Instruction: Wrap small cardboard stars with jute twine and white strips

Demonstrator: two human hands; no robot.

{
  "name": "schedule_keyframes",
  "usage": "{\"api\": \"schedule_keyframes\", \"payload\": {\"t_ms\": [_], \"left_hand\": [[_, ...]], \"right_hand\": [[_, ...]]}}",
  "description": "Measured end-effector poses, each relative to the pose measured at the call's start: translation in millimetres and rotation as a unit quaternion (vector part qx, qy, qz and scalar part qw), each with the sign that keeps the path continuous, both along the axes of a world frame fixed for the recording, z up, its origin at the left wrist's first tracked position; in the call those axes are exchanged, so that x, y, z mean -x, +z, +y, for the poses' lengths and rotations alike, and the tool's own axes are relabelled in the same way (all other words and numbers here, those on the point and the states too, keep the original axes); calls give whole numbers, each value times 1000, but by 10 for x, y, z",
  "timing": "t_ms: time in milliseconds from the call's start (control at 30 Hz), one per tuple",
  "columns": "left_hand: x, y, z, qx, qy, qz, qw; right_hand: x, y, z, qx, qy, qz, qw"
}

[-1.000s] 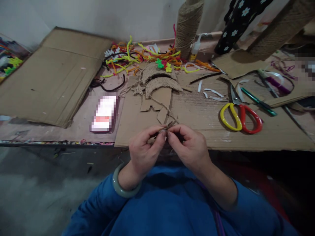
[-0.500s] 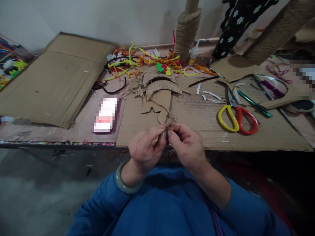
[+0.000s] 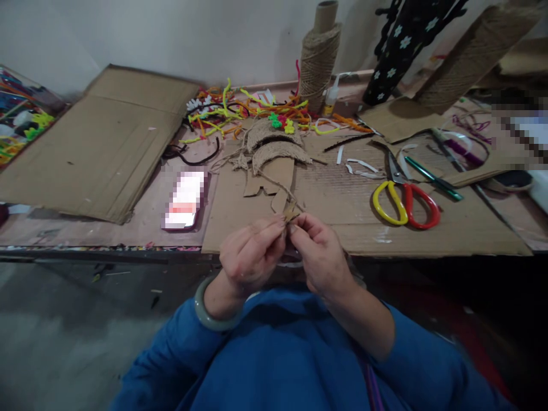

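Observation:
My left hand (image 3: 252,248) and my right hand (image 3: 321,248) meet at the table's front edge, fingertips pinched together. Between them is a small brown piece (image 3: 291,216), mostly hidden by my fingers, with jute twine (image 3: 285,190) running up from it. Both hands are closed on it. Just beyond lie two twine-covered crescents (image 3: 280,155), a twine star (image 3: 242,162) and a cut cardboard piece (image 3: 268,178). Small green flowers (image 3: 275,120) and a yellow flower (image 3: 289,126) rest at the upper crescent.
Scissors (image 3: 400,200) with yellow and red handles and a green pen (image 3: 434,178) lie right on a cardboard sheet (image 3: 342,228). A phone (image 3: 185,200) and a large cardboard panel (image 3: 98,142) lie left. Behind are pipe cleaners (image 3: 226,108), a twine roll (image 3: 319,63) and a glue bottle (image 3: 331,98).
The view has shifted slightly, so things at the right appear further left. My hands stay together on the small piece, with my left fingers folded a little more closely.

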State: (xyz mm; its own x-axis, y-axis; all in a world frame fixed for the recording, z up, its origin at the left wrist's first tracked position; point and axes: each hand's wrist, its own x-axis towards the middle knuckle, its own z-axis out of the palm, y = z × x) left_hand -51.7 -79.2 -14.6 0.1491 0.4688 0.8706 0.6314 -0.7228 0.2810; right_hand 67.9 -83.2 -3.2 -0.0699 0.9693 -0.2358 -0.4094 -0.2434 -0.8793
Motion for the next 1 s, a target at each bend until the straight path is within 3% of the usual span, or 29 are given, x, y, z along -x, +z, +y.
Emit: {"api": "schedule_keyframes", "payload": {"t_ms": [100,167,233,333,467,567,800,1000], "left_hand": [[7,48,-49,32,0,-28,999],[13,62,-48,111,22,-109,988],[24,53,-9,209,21,-245,947],[50,29,80,327,-31,-411,850],[76,42,143,412,-56,-503,757],[72,60,161,447,-71,-527,719],[16,35,260,488,-99,-493,714],[27,-25,340,498,-108,-464,725]], "right_hand": [[-72,-29,39,-12,-44,6,999],[-156,-54,42,-45,-48,-15,998],[-282,-59,39,-71,-27,-59,995],[-570,25,100,-82,-59,-128,987],[-1043,268,411,-167,-228,-204,937],[-1299,358,760,-176,-257,-243,919],[-1361,67,1407,-38,-58,-382,921],[-1447,-151,1620,-31,-22,-424,905]]}}
